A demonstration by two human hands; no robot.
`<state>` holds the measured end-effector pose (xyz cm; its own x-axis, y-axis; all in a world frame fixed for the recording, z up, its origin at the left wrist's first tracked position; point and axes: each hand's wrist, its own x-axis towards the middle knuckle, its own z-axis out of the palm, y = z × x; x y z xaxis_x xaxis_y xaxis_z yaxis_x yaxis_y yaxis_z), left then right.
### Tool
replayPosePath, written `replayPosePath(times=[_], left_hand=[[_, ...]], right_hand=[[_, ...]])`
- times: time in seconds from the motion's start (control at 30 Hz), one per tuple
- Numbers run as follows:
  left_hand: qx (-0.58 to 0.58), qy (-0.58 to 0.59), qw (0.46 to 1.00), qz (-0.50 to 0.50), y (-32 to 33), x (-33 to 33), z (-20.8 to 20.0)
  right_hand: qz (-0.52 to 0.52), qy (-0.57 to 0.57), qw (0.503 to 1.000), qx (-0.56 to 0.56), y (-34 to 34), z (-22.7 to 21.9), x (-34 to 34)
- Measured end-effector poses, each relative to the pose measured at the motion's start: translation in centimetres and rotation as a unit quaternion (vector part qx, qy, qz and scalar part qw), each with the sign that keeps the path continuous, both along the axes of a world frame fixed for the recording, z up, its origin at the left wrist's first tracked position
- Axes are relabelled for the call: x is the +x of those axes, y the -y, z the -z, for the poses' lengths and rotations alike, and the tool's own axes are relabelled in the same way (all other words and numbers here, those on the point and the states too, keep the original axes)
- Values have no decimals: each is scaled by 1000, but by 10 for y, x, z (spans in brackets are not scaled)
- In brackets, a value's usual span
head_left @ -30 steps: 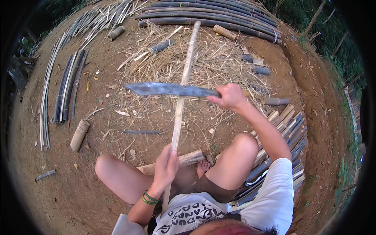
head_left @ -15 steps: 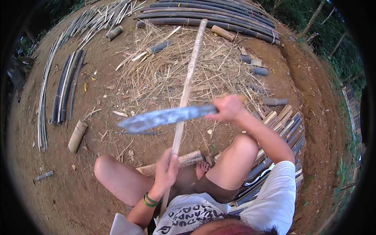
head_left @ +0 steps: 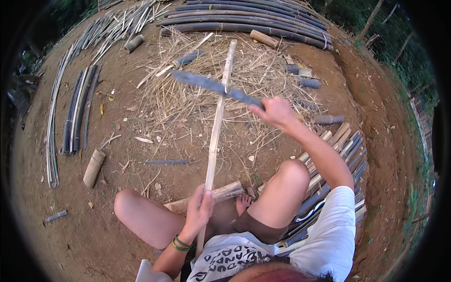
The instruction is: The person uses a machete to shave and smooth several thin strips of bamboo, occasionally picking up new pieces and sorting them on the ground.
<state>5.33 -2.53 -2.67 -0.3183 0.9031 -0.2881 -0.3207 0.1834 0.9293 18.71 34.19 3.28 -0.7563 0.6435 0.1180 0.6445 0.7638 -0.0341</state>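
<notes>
My left hand (head_left: 199, 209) is closed round the lower part of a long pale bamboo strip (head_left: 214, 136), which slants up and away over the ground. The strip's lower end passes back beside my lap. In my right hand (head_left: 275, 113) is a machete (head_left: 202, 82) with a broad dark blade, its tip toward the upper left. The blade crosses the strip near its far end, and a small curl shows there at the blade's edge. My fingers hide most of the handle.
Dry shavings (head_left: 188, 101) cover the ground ahead. A short bamboo log (head_left: 230, 190) lies before my feet. Split bamboo pieces (head_left: 347, 155) are stacked at my right, with a white curved handle (head_left: 311, 211) among them. Long dark poles (head_left: 253, 29) lie at the back, a bamboo segment (head_left: 94, 168) at left.
The machete has moved away from me along the strip, from its middle toward its far end, and its tip now points farther up. The strip's far end has dipped slightly.
</notes>
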Motion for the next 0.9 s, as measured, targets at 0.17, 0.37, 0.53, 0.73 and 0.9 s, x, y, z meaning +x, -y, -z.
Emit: replayPosePath(times=[0.17, 0.37, 0.53, 0.73, 0.9], left_hand=[[-7, -10, 1000, 23, 22, 8, -12], [-26, 1, 999, 27, 25, 4, 0], [-23, 8, 999, 21, 46, 10, 4], [-38, 56, 996, 50, 39, 10, 16], [-34, 30, 999, 29, 34, 0, 8]], right_hand=[[31, 9, 999, -26, -21, -30, 10], [50, 36, 997, -54, -26, -20, 8], [79, 68, 992, -69, -43, -27, 19], [164, 60, 984, 40, -103, -28, 34], [99, 21, 989, -109, -40, -10, 17]])
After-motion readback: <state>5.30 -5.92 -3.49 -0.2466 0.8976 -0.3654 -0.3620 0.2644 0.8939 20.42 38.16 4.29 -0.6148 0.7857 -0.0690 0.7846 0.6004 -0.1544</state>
